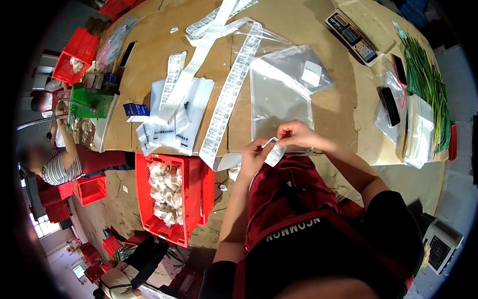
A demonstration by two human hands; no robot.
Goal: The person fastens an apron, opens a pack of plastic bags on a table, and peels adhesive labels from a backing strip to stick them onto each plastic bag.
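Close to my body at the table's near edge, both hands pinch a short piece of printed white labels [275, 156]. My left hand [253, 158] has its fingertips at the label's left end. From the other side, my right hand [296, 135] grips the top edge with thumb and fingers pressed together. Just beyond them lies a stack of clear plastic bags [279, 107], with a white label [311, 74] on the upper one. Left of the bags, a long strip of labels [230, 89] runs across the table and hangs over its edge.
Printed plastic bags [196, 107] and a blue box [136, 110] lie left. A red crate [185, 199] of wrapped goods stands below the edge. Right are a scale [348, 37], phone [390, 106] and green stalks [423, 74]. Another person [62, 164] works at far left.
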